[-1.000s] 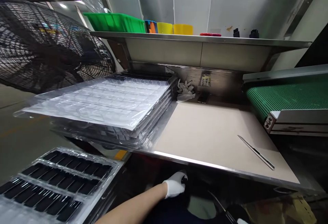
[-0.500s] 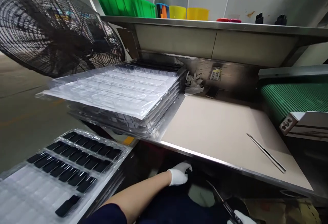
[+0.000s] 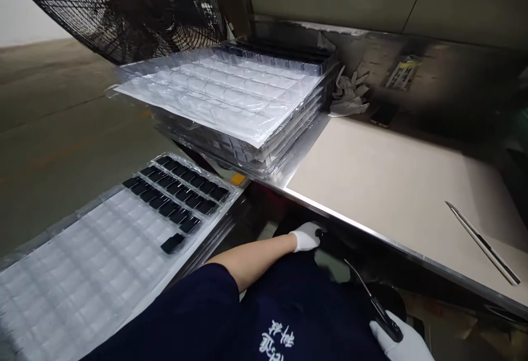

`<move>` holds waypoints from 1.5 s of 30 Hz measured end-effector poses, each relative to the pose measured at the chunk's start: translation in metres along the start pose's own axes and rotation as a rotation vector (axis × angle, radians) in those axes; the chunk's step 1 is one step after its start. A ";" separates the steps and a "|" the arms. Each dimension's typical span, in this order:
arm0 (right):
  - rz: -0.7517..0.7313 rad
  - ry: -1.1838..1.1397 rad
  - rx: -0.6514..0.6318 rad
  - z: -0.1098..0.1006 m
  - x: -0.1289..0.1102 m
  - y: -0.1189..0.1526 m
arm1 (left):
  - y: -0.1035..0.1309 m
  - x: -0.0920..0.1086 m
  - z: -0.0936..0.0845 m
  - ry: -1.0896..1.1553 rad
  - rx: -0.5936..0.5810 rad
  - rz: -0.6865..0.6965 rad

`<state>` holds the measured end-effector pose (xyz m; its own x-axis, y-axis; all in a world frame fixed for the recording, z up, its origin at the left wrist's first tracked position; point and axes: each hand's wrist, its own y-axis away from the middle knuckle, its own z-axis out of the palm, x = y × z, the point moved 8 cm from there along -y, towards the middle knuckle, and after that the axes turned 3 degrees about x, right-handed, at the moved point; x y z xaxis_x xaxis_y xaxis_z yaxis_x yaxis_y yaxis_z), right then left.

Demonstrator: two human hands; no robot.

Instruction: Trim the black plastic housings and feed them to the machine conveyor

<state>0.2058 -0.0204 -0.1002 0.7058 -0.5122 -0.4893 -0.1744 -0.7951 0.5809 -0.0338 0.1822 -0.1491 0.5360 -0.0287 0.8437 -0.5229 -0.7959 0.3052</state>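
My left hand (image 3: 307, 237), in a white glove, is closed in front of my body, below the bench edge. Its fingers grip a small black piece (image 3: 319, 233), mostly hidden by the glove. At the lower right my gloved right hand (image 3: 402, 339) is wrapped round a black-handled trimming knife (image 3: 379, 308). The knife's thin, slightly curved blade points up and left, apart from the piece. To the left lies a clear plastic tray (image 3: 82, 273), with rows of flat black parts (image 3: 165, 198) in its far pockets. One black part (image 3: 172, 242) sits at the near end of a partly filled row.
Stacked clear trays (image 3: 231, 97) overhang the bench's left end, with a large fan (image 3: 144, 14) behind. A beige board (image 3: 371, 174) covers the bench, bearing a slim pointed metal tool (image 3: 482, 242). Farther back are gloves (image 3: 350, 94), a phone (image 3: 383, 114) and a small packet (image 3: 404, 72).
The view has tilted down and turned left, so the shelf has left it and more of the tray shows. My left hand still grips the black piece; my right hand still holds the knife.
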 end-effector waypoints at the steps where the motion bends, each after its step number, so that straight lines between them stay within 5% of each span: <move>1: -0.009 -0.002 -0.009 -0.001 -0.001 -0.001 | 0.002 0.003 0.002 -0.023 -0.027 0.028; 5: 0.069 0.009 0.038 -0.006 0.005 -0.002 | 0.007 0.014 0.006 -0.096 -0.109 0.106; 9: -0.007 -0.111 -0.081 0.005 -0.005 0.002 | 0.006 0.011 0.003 -0.143 -0.113 0.098; 16: 0.064 -0.061 -0.102 0.001 -0.009 0.001 | 0.022 0.015 0.009 -0.153 -0.221 0.151; 27: 0.051 -0.073 -0.057 0.000 -0.017 0.003 | 0.008 0.023 -0.010 0.178 0.000 -0.062; 31: 0.061 -0.109 -0.019 -0.009 -0.019 0.012 | 0.033 0.051 -0.013 0.412 -0.030 -0.090; 35: -0.115 -0.397 0.164 -0.043 -0.053 0.040 | 0.076 0.106 -0.007 0.722 -0.175 -0.108; 39: -0.195 -0.453 0.312 -0.077 -0.088 0.064 | 0.106 0.156 0.002 1.124 -0.352 -0.206; 45: -0.271 -0.493 0.360 -0.095 -0.115 0.083 | 0.117 0.194 0.010 1.162 -0.491 -0.126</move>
<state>0.1757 0.0035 0.0656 0.3756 -0.2996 -0.8770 -0.3134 -0.9316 0.1840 0.0152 0.0773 0.0462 -0.1659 0.7750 0.6097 -0.8342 -0.4400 0.3323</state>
